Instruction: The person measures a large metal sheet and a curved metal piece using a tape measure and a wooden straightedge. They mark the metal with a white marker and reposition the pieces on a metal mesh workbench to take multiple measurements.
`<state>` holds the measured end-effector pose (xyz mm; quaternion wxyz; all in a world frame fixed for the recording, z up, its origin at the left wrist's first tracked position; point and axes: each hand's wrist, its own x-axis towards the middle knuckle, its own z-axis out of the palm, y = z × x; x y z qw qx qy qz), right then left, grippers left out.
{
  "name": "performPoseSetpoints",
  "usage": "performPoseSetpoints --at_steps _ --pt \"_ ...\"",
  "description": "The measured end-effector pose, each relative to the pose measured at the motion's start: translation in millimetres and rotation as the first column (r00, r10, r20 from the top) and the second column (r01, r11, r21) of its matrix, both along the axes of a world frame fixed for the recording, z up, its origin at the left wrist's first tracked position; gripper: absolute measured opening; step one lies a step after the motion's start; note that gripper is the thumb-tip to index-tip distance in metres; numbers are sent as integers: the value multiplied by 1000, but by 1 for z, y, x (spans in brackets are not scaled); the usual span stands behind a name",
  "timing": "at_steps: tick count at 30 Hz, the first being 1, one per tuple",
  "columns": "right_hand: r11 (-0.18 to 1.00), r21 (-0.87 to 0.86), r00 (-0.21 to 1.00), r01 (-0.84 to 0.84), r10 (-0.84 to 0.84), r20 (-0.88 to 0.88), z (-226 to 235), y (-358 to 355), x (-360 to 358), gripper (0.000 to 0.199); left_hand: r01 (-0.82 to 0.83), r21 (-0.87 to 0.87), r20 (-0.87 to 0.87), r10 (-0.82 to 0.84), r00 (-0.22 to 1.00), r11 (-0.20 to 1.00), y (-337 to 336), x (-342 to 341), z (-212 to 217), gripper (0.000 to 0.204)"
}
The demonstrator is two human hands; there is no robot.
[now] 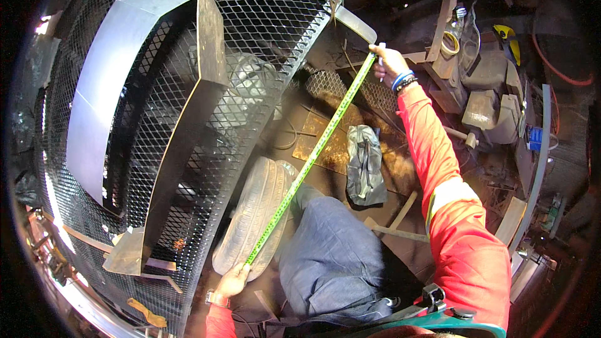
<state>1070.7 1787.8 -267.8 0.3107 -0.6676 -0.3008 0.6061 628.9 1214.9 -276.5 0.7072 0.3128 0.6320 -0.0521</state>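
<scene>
A bright green tape measure (313,158) is stretched taut on a slant between my two hands. Its lower end is pinched in my left hand (231,280), beside the near edge of an expanded metal mesh panel (263,15). My right hand (390,66) grips the upper end, close to the rounded tip of a flat metal bar (357,24) that juts from the mesh. Something slim and white also shows at the right fingers; I cannot make out what it is. Beneath the tape stands a worn tyre (250,213).
On the mesh lie a curved bright sheet (103,81) and a bent dark metal strip (175,131). A crumpled dark plastic bag (365,166) is on the floor. Metal blocks (485,103), a bottle (459,19) and a yellow-black tool (508,42) crowd the right. A long bar (538,163) curves there.
</scene>
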Motion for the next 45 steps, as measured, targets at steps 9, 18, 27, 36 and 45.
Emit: performPoseSetpoints --at_steps 9,18,27,36,45 --pt "978 166 991 -124 113 75 -69 -49 -84 22 -85 355 -426 242 872 931 19 20 19 33" --pt "959 119 950 -259 231 208 -87 18 -140 34 51 424 -627 253 737 904 108 42 51 31" --pt "997 57 983 47 -56 175 -94 89 -130 18 81 420 -625 223 748 904 204 40 10 36" --pt "992 125 996 4 -15 86 -96 75 -77 24 163 389 -707 181 683 906 231 40 8 32" --pt "767 584 624 -266 -325 710 -101 111 -81 45 -35 516 -523 347 778 856 129 -4 5 36"
